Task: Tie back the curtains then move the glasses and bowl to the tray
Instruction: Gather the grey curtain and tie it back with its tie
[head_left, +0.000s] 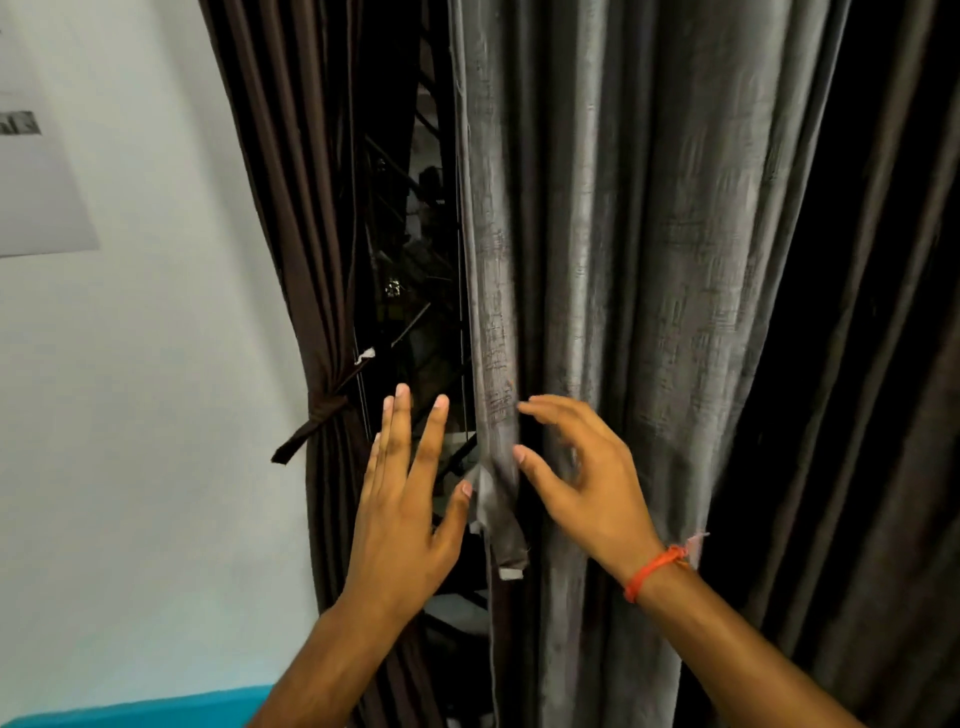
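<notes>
Grey curtain (597, 260) at frame centre hangs loose; brown curtain (322, 312) is tied. Both hands spread, left hand (405, 514) & right hand (582, 483) hold nothing. Next: gather the grey folds.

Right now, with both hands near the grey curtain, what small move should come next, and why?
Probably close the right hand on the grey curtain at its near edge and gather the folds. The brown curtain is already bound by its tie, the grey one hangs loose, and both the right hand and the left hand are open, holding nothing.
</notes>
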